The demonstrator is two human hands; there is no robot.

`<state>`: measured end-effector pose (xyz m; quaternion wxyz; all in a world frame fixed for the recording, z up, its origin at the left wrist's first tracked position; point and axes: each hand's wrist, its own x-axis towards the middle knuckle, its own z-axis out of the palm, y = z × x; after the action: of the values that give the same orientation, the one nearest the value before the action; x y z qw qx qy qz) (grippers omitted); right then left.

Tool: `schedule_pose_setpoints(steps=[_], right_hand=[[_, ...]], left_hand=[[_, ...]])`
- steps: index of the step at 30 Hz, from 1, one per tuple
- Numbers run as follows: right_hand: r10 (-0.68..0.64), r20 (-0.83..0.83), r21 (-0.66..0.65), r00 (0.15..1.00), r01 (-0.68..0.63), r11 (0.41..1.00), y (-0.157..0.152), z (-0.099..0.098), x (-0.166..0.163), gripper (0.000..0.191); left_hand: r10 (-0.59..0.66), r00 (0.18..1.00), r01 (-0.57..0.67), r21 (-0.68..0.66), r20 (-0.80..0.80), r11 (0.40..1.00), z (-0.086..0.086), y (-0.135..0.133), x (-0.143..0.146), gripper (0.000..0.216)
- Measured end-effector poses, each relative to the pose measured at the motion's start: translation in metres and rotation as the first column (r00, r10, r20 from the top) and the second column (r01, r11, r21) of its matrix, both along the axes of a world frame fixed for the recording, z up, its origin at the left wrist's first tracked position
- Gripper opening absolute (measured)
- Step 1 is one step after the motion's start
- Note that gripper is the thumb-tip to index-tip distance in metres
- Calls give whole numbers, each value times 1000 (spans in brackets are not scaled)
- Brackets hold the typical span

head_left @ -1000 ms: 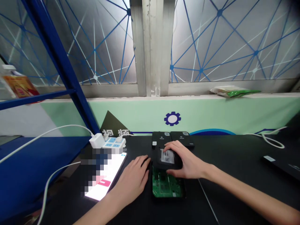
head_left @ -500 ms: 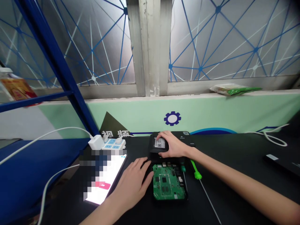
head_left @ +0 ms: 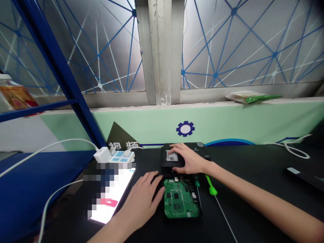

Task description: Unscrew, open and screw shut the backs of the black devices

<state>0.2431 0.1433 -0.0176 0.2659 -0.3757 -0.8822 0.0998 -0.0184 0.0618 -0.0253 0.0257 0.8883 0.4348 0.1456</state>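
Note:
A green circuit board (head_left: 180, 199) sits in an open black case in front of me. My left hand (head_left: 144, 192) lies along the case's left side, fingers stretched, with fingertips and thumb at its edge. Just beyond the board, my right hand (head_left: 193, 160) grips a black plastic cover (head_left: 165, 163) that carries a white label (head_left: 171, 156). The thumb is at the cover's near side and the fingers reach over its top. A flat black box (head_left: 199, 148) lies behind, partly hidden by the hand.
Right of the board lie a dark green-handled screwdriver (head_left: 197, 184) and a bright green-handled one (head_left: 212, 190). A lit phone (head_left: 113, 195) is at left, below a power strip (head_left: 123, 157) with a white charger (head_left: 102, 154). A black object (head_left: 303, 175) lies far right.
Almost nothing differs. The whole view has shifted slightly; both hands, the cover and the board keep about the same places relative to each other.

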Motion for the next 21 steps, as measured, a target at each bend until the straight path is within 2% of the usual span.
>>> schedule_pose_setpoints(steps=[5, 9, 12, 17, 21], right_hand=[[12, -1, 61, 1000, -12, 998, -14, 7, 1, 48], [21, 11, 102, 1000, -22, 995, -35, 15, 4, 27], [46, 40, 45, 998, -48, 998, -53, 22, 5, 14], [97, 136, -94, 986, -84, 992, -75, 30, 5, 14], [126, 237, -137, 963, -95, 986, -83, 32, 3, 11]], left_hand=[[1, 1000, -1, -4, -21, 1000, 1, 0, 1, 40], [-11, 1000, 11, 7, -17, 1000, 1, 0, 2, 38], [-16, 1000, 16, 11, -5, 1000, 1, 0, 2, 37], [-10, 1000, 10, 10, 11, 1000, 0, 0, 1, 37], [-20, 1000, 20, -1, 17, 1000, -1, 1, -1, 36]])
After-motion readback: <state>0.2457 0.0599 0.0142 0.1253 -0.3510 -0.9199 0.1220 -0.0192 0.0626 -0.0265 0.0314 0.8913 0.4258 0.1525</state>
